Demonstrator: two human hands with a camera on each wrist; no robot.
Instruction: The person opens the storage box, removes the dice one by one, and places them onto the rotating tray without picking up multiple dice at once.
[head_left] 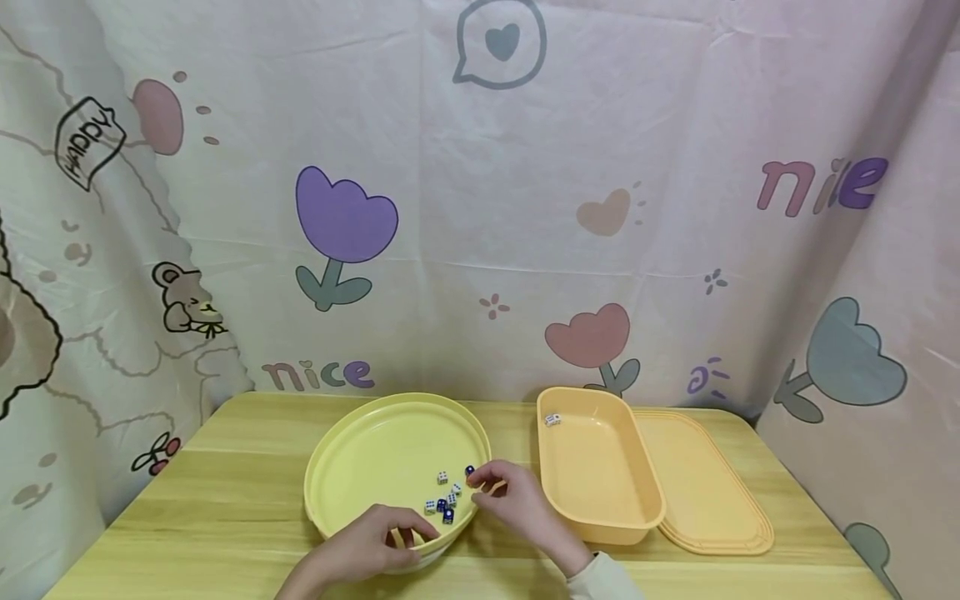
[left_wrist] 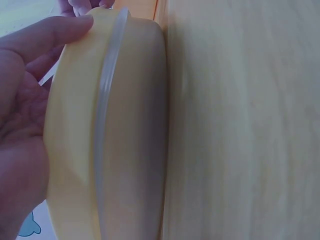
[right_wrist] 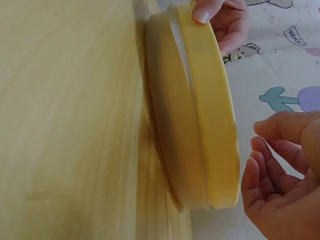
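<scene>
A round yellow tub (head_left: 375,450) stands on the table, its top like a shallow tray. Several small dice lie near its front right rim, white ones such as this white die (head_left: 442,477) and blue ones such as this blue die (head_left: 447,517). My left hand (head_left: 371,542) grips the front rim, thumb outside and fingers over the edge. At the right rim hovers my right hand (head_left: 513,500), fingers loosely bent, with fingertips close to another blue die (head_left: 469,471). In the right wrist view, nothing shows between the right thumb (right_wrist: 280,126) and fingers.
Right of the tub stands an orange rectangular box (head_left: 600,467) with white dice (head_left: 552,419) in its far left corner. A flat orange lid (head_left: 705,483) lies beside it, partly behind the box. A printed curtain (head_left: 480,208) hangs behind the wooden table (head_left: 210,500).
</scene>
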